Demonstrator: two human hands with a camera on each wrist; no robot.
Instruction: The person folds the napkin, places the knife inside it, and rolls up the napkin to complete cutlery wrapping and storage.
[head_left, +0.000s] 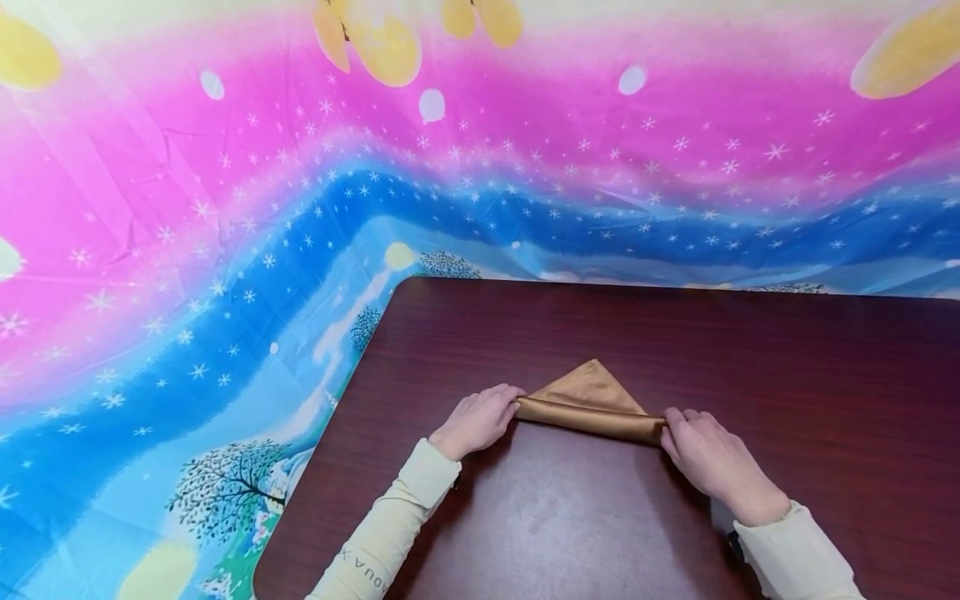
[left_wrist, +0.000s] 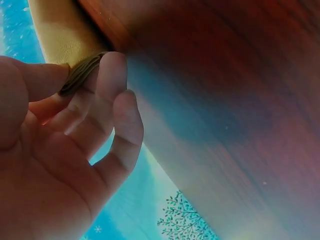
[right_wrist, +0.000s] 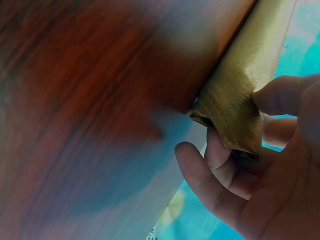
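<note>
A golden-brown cloth (head_left: 588, 387) lies on the table, its near side rolled into a flat tube and its far part a flat triangle pointing away. My left hand (head_left: 482, 419) pinches the left end of the roll; in the left wrist view the thumb and fingers close on the layered cloth edge (left_wrist: 82, 74). At the other end, my right hand (head_left: 708, 454) grips the roll between thumb and fingers. The right wrist view shows that stitched, folded cloth end (right_wrist: 235, 120), with the thumb on top and fingers beneath it.
The dark reddish-brown wooden table (head_left: 540, 517) has a rounded far-left corner. Behind and left of it hangs a pink and blue printed backdrop (head_left: 480, 192) with snowflakes and trees. Pale sleeves (head_left: 382, 529) cover both forearms.
</note>
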